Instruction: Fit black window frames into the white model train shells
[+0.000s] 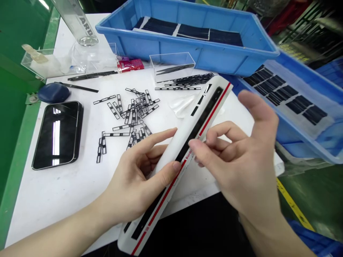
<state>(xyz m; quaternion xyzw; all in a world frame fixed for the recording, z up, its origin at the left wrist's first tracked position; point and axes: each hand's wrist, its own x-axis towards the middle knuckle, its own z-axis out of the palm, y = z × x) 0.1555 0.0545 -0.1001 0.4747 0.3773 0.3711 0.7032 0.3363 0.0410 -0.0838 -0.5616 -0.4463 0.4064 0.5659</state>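
My left hand [139, 175] grips a long white strip [206, 107] with a red edge line and a black band of small parts along it; its thumb lies on top and its fingers curl under. My right hand [241, 157] is at the strip's middle from the right, with forefinger and thumb pinched at the black band near the red line. What they pinch is too small to name. The strip runs slantwise from the near table edge up toward the blue trays.
A heap of small black frame-shaped parts [131, 114] lies on the white table [66, 189]. A phone [57, 134] lies at left. A clear box with tweezers [173, 67] and two blue trays [187, 28] [302, 107] with dark sheets stand behind.
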